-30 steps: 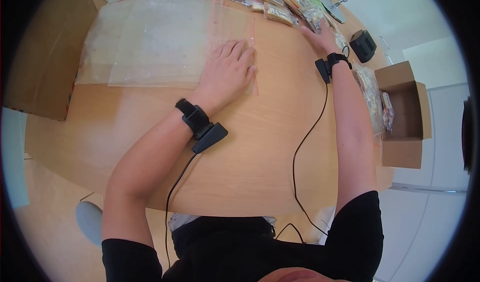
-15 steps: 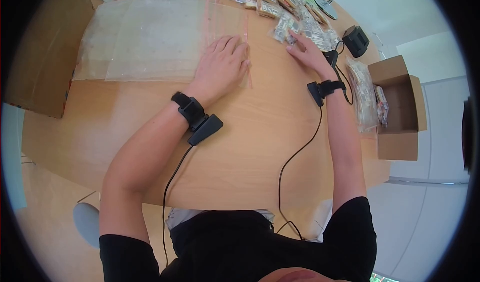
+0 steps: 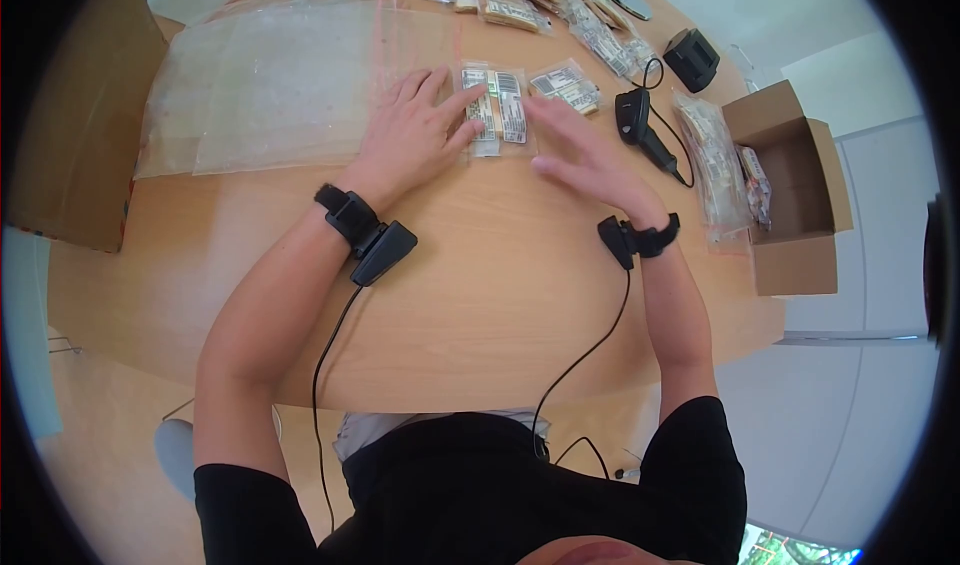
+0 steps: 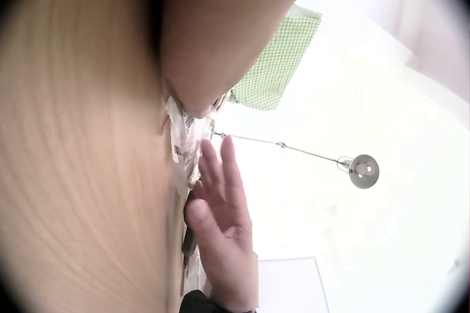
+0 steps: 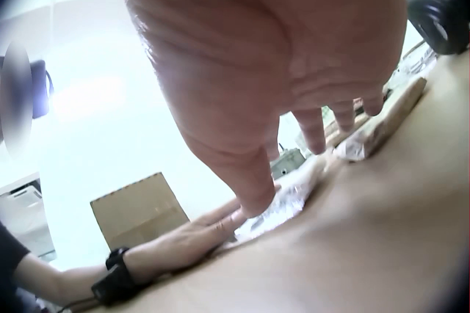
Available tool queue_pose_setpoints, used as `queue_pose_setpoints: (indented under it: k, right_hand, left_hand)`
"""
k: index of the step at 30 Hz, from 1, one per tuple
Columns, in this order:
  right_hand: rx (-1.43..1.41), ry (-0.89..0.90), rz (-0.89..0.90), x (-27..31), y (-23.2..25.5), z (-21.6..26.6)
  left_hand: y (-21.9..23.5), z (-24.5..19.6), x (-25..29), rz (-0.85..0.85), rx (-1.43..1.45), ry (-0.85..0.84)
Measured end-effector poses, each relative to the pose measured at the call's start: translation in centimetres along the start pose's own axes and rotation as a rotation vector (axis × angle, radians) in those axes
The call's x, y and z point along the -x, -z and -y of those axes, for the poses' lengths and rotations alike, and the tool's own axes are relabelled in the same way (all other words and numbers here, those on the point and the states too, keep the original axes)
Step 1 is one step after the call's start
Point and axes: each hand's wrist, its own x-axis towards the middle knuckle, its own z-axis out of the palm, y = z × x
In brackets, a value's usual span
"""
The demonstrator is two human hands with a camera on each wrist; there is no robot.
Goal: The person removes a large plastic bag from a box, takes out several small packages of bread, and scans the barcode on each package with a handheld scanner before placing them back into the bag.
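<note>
A flat clear packet with printed labels (image 3: 497, 115) lies on the table between my hands. My left hand (image 3: 408, 130) rests at its left side, with the index finger and thumb reaching over its edge. Beneath that hand's other fingers is the red-striped end of large clear plastic bags (image 3: 290, 75). At the packet's right side is my right hand (image 3: 585, 155), fingers extended and thumb apart; the right wrist view shows its palm (image 5: 294, 41) facing the table. A second labelled packet (image 3: 568, 87) lies just beyond the right fingers.
More packets (image 3: 515, 12) are heaped at the back. A black handheld scanner (image 3: 643, 130) with a cable lies right of my right hand, near a black stand (image 3: 692, 60). Farther right are bagged packets (image 3: 710, 155) and an open carton (image 3: 790, 185). A large cardboard box (image 3: 80, 115) stands left.
My right hand has come from the back pile leftward and nearer to me. Two packets now lie apart from the pile, one beside my left hand, whose index finger and thumb have spread over it.
</note>
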Motion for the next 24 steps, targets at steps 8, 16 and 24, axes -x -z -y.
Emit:
queue_pose_setpoints:
  k: [8, 16, 24]
  right_hand:
    - [0.144, -0.267, -0.468, 5.8, 8.7, -7.1]
    - [0.113, -0.41, -0.235, 7.5, 7.8, -12.1]
    - [0.116, -0.371, -0.314, 4.4, 7.0, -9.7]
  left_hand:
    - [-0.6, 0.3, 0.0, -0.037, 0.079, 0.033]
    - [-0.8, 0.8, -0.1, -0.037, 0.095, 0.017]
    - [0.1, -0.2, -0.1, -0.039, 0.094, 0.061]
